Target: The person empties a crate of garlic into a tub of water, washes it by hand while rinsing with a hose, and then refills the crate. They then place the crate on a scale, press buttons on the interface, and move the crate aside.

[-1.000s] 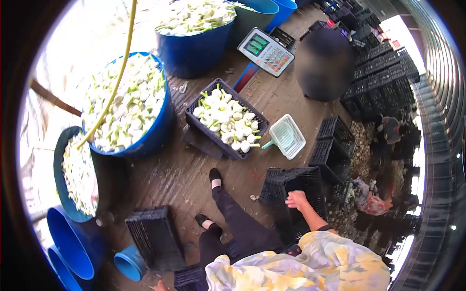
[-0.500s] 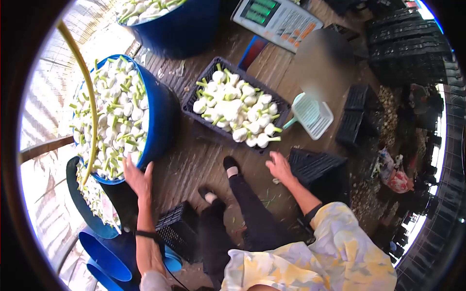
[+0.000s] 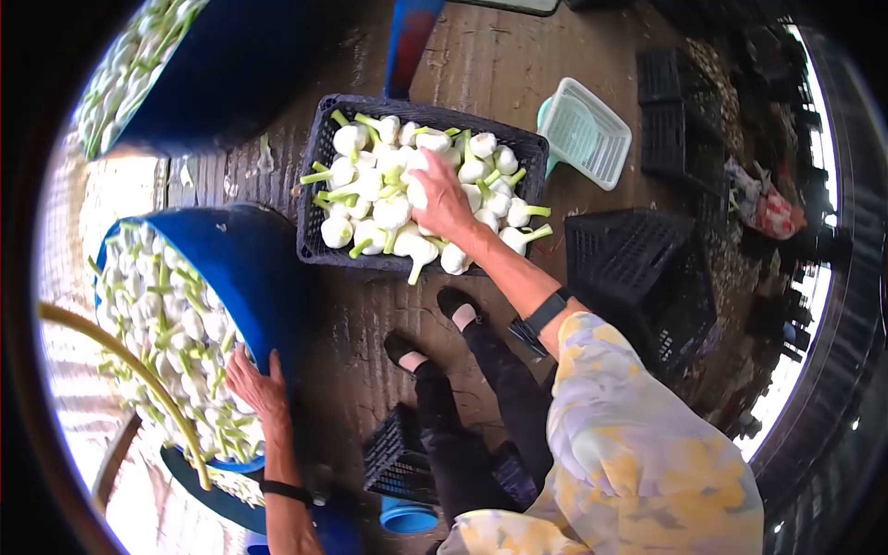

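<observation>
A dark plastic crate holds many white garlic bulbs with short green stems. My right hand reaches over its middle, thumb and fingers round a garlic bulb; the fingertips are partly hidden among the bulbs. On the left stands a blue barrel, tilted in view and full of similar garlic. My left hand is at its near rim, fingers apart over the bulbs and thumb toward the outer side; it holds no bulb.
Another blue barrel of garlic stands top left. A pale green plastic basket lies right of the crate, above black crates. A yellowish curved hose or pole crosses the left barrel. A small black crate sits near my feet.
My right hand has moved from beside the crate up and left onto its garlic. The view has shifted closer to the crate. My left hand stays at the barrel's rim.
</observation>
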`<state>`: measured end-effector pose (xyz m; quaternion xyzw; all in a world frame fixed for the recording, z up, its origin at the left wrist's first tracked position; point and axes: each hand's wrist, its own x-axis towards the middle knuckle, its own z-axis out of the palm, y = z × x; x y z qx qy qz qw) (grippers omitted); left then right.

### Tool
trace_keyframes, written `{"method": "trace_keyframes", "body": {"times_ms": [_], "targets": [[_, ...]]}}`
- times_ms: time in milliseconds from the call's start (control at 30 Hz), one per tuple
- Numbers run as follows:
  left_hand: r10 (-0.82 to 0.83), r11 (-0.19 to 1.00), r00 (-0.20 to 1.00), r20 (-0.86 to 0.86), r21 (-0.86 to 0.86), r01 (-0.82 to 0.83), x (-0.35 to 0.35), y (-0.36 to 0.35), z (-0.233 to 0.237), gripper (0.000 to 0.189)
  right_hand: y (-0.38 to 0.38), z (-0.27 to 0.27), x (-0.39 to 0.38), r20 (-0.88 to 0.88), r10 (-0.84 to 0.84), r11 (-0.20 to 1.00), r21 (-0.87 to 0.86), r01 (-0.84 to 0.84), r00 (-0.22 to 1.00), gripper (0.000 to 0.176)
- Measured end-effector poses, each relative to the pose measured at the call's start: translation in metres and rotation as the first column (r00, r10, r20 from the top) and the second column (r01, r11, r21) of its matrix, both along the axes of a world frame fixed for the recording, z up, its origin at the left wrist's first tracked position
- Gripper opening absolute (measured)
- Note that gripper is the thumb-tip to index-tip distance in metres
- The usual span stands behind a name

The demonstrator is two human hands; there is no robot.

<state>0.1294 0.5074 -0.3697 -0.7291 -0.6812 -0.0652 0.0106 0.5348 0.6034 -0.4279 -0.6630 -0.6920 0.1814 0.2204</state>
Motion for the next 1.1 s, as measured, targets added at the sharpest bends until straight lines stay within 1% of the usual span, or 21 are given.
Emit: {"method": "trace_keyframes", "body": {"times_ms": [100,167,200,233,300,367,433,533,567,633,667,733,767,800,833,867,900,967,1033,1067,1100], "targets": [[-0.006,1.0,1.0,-0.001,0.002,0.006,0.005,0.007,-0.001,0.052,0.039,-0.027,-0.001,-0.154,-0.333,0.936,0.068,0.347,0.93,0.056],[0.0,1.0,1.0,-0.016,-0.019,0.0,0.012,0.007,-0.003,0.051,0.061,-0.02,-0.013,-0.021,-0.307,0.95,0.052,0.308,0.951,0.059],[0.001,1.0,1.0,-0.031,-0.011,-0.002,0.013,0.008,-0.003,0.051,0.071,-0.015,-0.019,0.122,-0.326,0.944,-0.011,0.33,0.937,0.064],[0.002,1.0,0.999,-0.046,-0.003,-0.002,0.014,0.009,-0.003,0.051,0.067,-0.007,-0.015,0.117,-0.337,0.94,-0.019,0.342,0.934,0.064],[0.008,1.0,0.999,-0.033,-0.017,-0.009,0.015,0.012,-0.004,0.051,0.052,0.022,0.0,-0.149,-0.404,0.915,-0.069,0.398,0.903,0.069],[0.003,1.0,0.999,-0.054,-0.012,-0.003,0.013,0.014,-0.002,0.051,0.001,0.055,0.046,-0.022,-0.3,0.938,0.176,0.299,0.954,0.069],[-0.01,1.0,0.998,-0.063,-0.006,0.01,0.012,0.015,0.001,0.051,-0.059,0.063,0.087,0.258,-0.521,0.854,0.155,0.497,0.814,0.064],[-0.021,1.0,0.998,-0.06,-0.024,0.019,0.012,0.013,-0.002,0.05,-0.071,0.049,0.112,0.277,-0.43,0.897,0.025,0.441,0.859,0.063],[-0.018,0.999,0.999,-0.048,-0.047,0.016,0.014,0.011,-0.003,0.05,-0.053,0.048,0.108,0.225,-0.331,0.935,-0.05,0.35,0.916,0.062],[-0.008,0.999,0.998,-0.07,-0.037,0.005,0.016,0.01,-0.003,0.05,-0.024,-0.003,0.097,0.267,-0.236,0.97,0.018,0.24,0.934,0.042],[-0.004,1.0,0.996,-0.09,-0.028,0.001,0.016,0.011,-0.002,0.05,-0.013,-0.02,0.106,0.261,-0.239,0.97,0.015,0.244,0.935,0.042],[-0.028,1.0,0.995,-0.101,0.005,0.029,0.015,0.015,-0.01,0.05,0.011,-0.051,0.125,0.516,0.009,0.902,-0.373,0.216,0.857,0.017],[-0.043,0.999,0.994,-0.105,0.024,0.046,0.015,0.009,-0.013,0.051,0.011,-0.065,0.15,0.524,-0.141,0.99,0.074,0.12,0.84,0.011],[-0.041,0.999,0.993,-0.111,0.007,0.042,0.014,0.007,-0.013,0.051,0.022,-0.052,0.161,0.733,-0.165,0.977,0.031,0.21,0.66,0.013],[-0.033,0.999,0.994,-0.106,-0.015,0.032,0.013,0.007,-0.01,0.05,0.017,-0.046,0.171,0.013,-0.463,0.861,0.242,0.446,0.886,0.019],[-0.018,1.0,0.995,-0.102,-0.021,0.016,0.012,0.01,-0.009,0.05,0.023,-0.044,0.174,0.076,-0.592,0.796,0.211,0.567,0.802,0.025],[-0.009,1.0,0.994,-0.111,-0.022,0.007,0.011,0.009,-0.01,0.05,0.029,-0.047,0.177,0.223,-0.599,0.801,0.146,0.581,0.769,0.023],[-0.038,0.999,0.994,-0.102,0.003,0.038,0.01,0.006,-0.009,0.05,0.028,-0.049,0.173,0.354,-0.564,0.812,0.075,0.578,0.746,0.022],[-0.019,1.0,0.991,-0.13,0.008,0.021,0.011,0.001,-0.002,0.05,0.035,-0.049,0.178,0.392,-0.497,0.812,-0.106,0.574,0.774,0.026],[-0.021,1.0,0.993,-0.12,0.006,0.022,0.009,0.0,-0.004,0.05,0.031,-0.013,0.164,0.274,-0.473,0.816,-0.22,0.534,0.837,0.031],[-0.024,1.0,0.994,-0.109,0.005,0.025,0.008,0.0,-0.002,0.05,0.006,0.015,0.147,0.285,-0.342,0.935,0.005,0.355,0.896,0.041]]}}
